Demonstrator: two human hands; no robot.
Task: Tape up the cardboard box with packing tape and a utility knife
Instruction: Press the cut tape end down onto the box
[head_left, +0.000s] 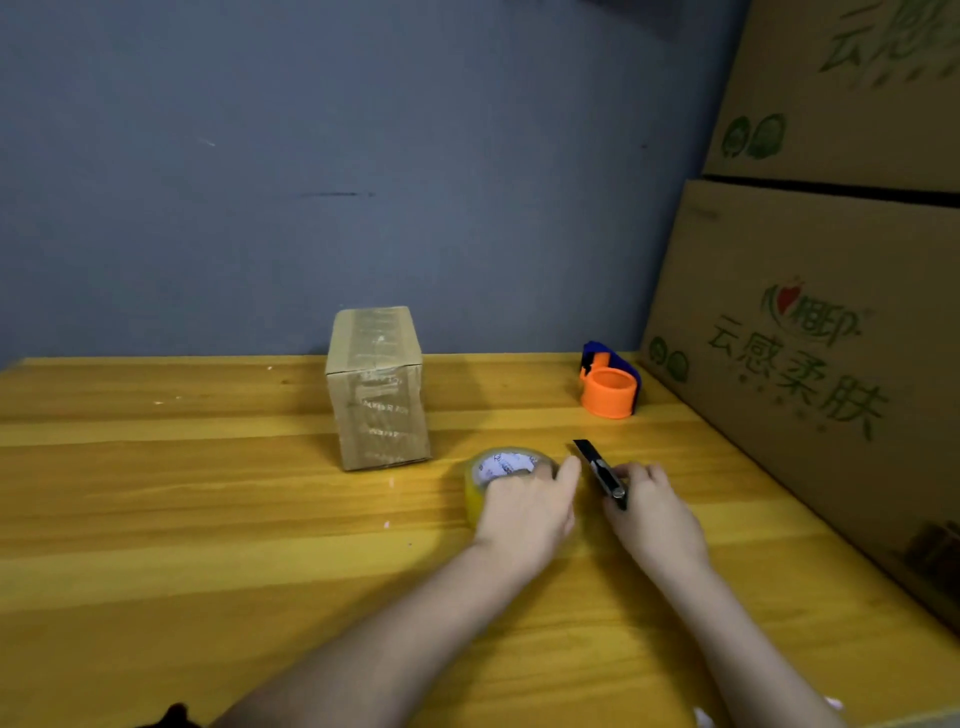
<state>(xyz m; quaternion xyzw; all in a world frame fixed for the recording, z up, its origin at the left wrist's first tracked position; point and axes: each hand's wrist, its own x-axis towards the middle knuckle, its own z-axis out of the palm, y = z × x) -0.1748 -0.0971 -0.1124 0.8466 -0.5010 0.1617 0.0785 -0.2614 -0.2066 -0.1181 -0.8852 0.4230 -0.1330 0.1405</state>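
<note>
While both forearms reach in from the bottom of the frame toward its lower middle, the left hand (524, 506) lies over the tape roll (498, 475), palm down and fingers curled round its near and right rim, so the roll is clasped from above and pinned to the tabletop (208, 519); that grip looks meant to steady the roll or to lift it. Just to its right, the right hand (652, 512) is closed round the lower handle of the utility knife (600, 470), whose dark body slants up and to the left, its tip pointing away from the person and sitting in the narrow gap beside the left fingertips. Whether the blade is out cannot be told at this size. Holding the knife ready next to the roll suggests the tools are being gathered or that a strip is about to be cut, and the tip so near the left fingers is the thing to watch. Farther back, left of centre, the cardboard box (376, 387) stands on end, apart from both hands, with shiny tape bands showing down its front face and over its top, so at least some sealing seems done. Toward the right middle of the frame an orange tape dispenser (609, 382) rests untouched by the far edge. Beyond it, large printed cartons (810, 332) are stacked along the right side, and a blue-grey wall (311, 156) closes off the back.
</note>
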